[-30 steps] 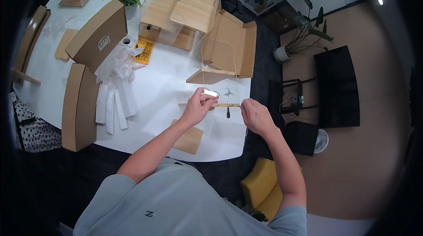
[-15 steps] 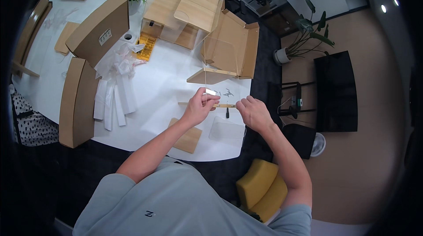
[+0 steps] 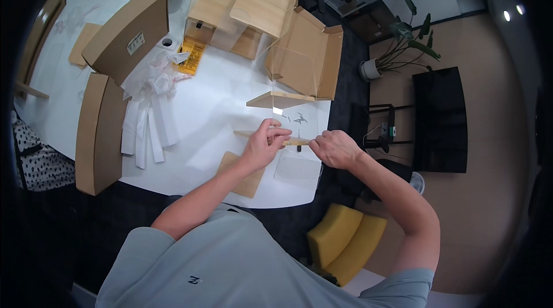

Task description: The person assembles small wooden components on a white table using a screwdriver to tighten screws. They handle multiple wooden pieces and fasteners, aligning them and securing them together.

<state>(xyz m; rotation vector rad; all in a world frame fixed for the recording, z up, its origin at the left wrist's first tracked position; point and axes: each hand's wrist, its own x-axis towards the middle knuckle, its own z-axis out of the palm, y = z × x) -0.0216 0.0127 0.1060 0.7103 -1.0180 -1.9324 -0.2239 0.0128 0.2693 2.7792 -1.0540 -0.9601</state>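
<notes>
In front of me stands a clear plastic panel (image 3: 295, 66), joined to a light wooden board (image 3: 276, 99) at its far part. A second wooden board (image 3: 296, 142) shows edge-on between my hands. My left hand (image 3: 265, 145) is closed, its thumb and fingers gripping this board near its middle. At the board's right end, my right hand (image 3: 335, 149) is closed in a pinch. Whatever its fingertips hold is too small and covered to make out. Several small metal screws (image 3: 300, 118) lie just beyond the hands. A black-handled tool (image 3: 299, 148) lies partly hidden under the board.
Nearer me on the white table (image 3: 201, 152) lie a flat wooden board (image 3: 249, 184) and a clear plastic sheet (image 3: 296, 168). Open cardboard boxes (image 3: 95, 135) stand left, with white strips (image 3: 151, 135) beside them. A wood-and-clear-plastic stand (image 3: 259, 8) and another carton (image 3: 299, 49) are farther back.
My right elbow has swung outward and the right wrist has turned, its fingertips staying at the board's end. My left hand keeps its grip, almost still. The view has shifted slightly.
</notes>
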